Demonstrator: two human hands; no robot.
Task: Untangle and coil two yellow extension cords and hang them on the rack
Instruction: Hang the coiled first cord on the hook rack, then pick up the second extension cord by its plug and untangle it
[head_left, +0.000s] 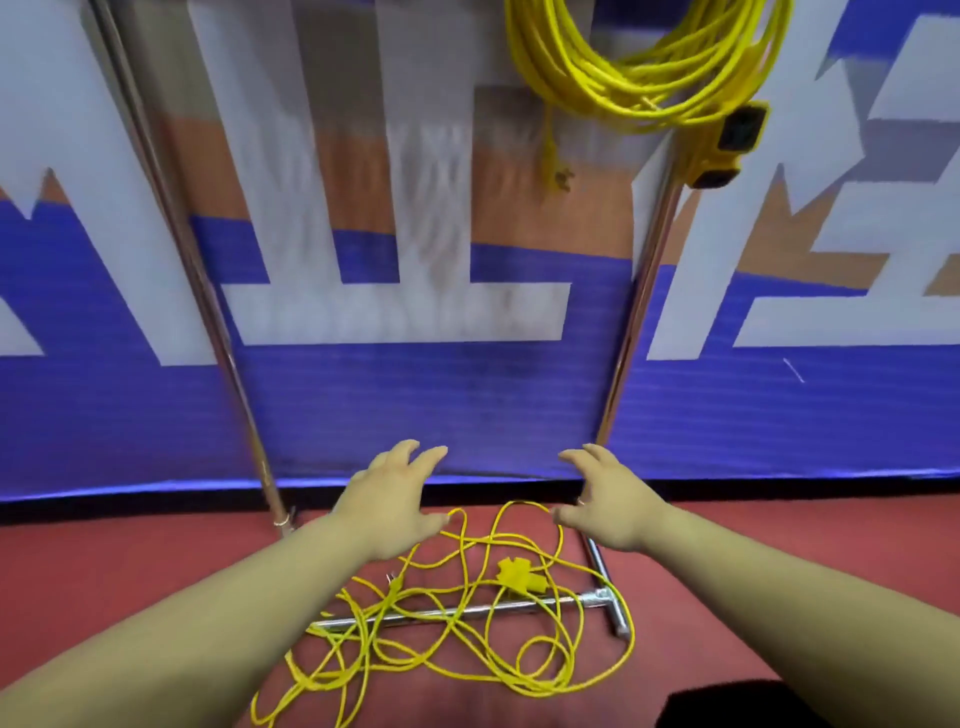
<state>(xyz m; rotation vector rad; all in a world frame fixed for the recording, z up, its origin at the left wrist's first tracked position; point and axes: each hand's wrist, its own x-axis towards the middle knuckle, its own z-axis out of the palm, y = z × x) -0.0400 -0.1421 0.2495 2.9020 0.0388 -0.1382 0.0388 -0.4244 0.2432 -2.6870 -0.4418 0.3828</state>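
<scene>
Coiled cord (649, 67): hung on rack (644, 291), finished. Tangled cord (457, 613): on floor (156, 561), unsorted. Left hand (395, 499), right hand (602, 504): spread, empty, poised to gather it.

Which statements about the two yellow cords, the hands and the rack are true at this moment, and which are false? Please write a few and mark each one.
1. A coiled cord hangs at the top of the rack. True.
2. The tangled cord is wound into a neat coil. False: it lies in loose, crossing loops on the floor.
3. The right hand holds a plug. False: its fingers are spread and hold nothing.
4. The tangled cord lies across the rack's base bar. True.
5. The left hand is a closed fist. False: its fingers are spread open.
</scene>
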